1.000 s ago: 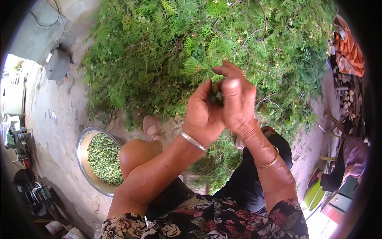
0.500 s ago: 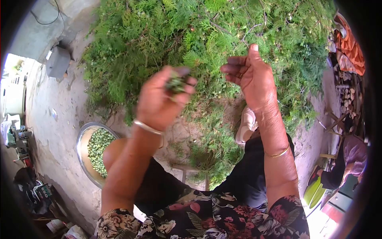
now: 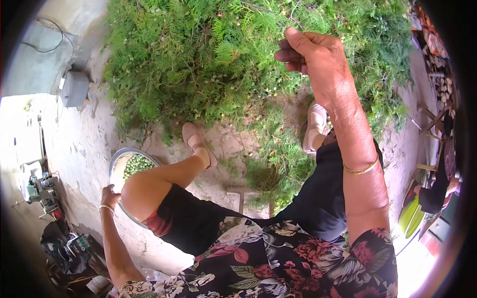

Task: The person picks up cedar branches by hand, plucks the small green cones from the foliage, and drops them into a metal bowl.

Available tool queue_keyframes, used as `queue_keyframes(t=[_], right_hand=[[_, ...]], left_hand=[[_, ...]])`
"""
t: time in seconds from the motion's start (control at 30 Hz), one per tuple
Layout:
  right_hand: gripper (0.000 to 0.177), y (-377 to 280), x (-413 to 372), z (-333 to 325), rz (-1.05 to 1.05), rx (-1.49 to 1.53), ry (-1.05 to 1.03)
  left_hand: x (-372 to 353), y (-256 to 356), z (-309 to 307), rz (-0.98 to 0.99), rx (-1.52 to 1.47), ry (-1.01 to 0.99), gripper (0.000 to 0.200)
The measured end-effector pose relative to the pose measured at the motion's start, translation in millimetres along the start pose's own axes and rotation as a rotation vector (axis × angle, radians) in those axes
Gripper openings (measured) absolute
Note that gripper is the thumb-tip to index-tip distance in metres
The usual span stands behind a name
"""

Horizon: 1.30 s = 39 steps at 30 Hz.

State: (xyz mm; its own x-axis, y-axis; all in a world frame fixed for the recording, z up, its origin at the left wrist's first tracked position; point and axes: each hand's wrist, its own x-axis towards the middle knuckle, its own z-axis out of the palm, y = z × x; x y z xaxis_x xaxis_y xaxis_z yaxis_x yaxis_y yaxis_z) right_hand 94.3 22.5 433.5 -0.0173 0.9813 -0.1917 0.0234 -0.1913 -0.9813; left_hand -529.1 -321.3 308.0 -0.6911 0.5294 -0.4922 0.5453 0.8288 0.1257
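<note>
My left hand [image 3: 110, 195] is down at the near left rim of a shiny metal bowl [image 3: 113, 161], its fingers closed around the edge. Inside lie many small green seed cones [image 3: 137, 166]; my bent knee hides part of the bowl. Raised over a large heap of green conifer branches [image 3: 184, 64], my right hand [image 3: 318, 54] has its thumb pressed to the curled fingers. Whatever is in that pinch, if anything, cannot be made out. A thin bare twig [image 3: 293, 14] shows just beyond the thumb tip.
Loose green sprigs [image 3: 285, 171] litter the ground between my pink shoes [image 3: 191, 135]. A wooden stool [image 3: 242, 193] stands below me. At left are a grey box [image 3: 74, 89] and dark machinery [image 3: 67, 248]. Stacked firewood [image 3: 443, 89] and a seated person [image 3: 437, 193] are at right.
My left hand has moved from above the branches, where it held a handful of green cones, down to the bowl. My right hand's thumb and fingers have come together. The camera view has shifted.
</note>
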Motion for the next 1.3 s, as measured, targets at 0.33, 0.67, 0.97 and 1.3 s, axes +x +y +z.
queue_keyframes(t=[0.33, 0.67, 0.97, 1.3], right_hand=[[0.028, -4, -6, -3, -0.053, -0.065, 0.010], [0.022, -15, -8, -22, -0.019, -0.093, 0.079], [0.017, -9, -8, -26, 0.016, 0.011, 0.067], [0.016, -12, -15, -29, 0.076, -0.025, -0.021]], left_hand=[[-29, 323, 30, 0.709, 0.093, -0.237, 0.052], [-8, 511, 255, 1.047, 0.100, -0.203, 0.052], [18, 560, 334, 0.840, -0.200, -0.176, 0.058], [-35, 585, 284, 1.055, -0.047, 0.112, 0.027]])
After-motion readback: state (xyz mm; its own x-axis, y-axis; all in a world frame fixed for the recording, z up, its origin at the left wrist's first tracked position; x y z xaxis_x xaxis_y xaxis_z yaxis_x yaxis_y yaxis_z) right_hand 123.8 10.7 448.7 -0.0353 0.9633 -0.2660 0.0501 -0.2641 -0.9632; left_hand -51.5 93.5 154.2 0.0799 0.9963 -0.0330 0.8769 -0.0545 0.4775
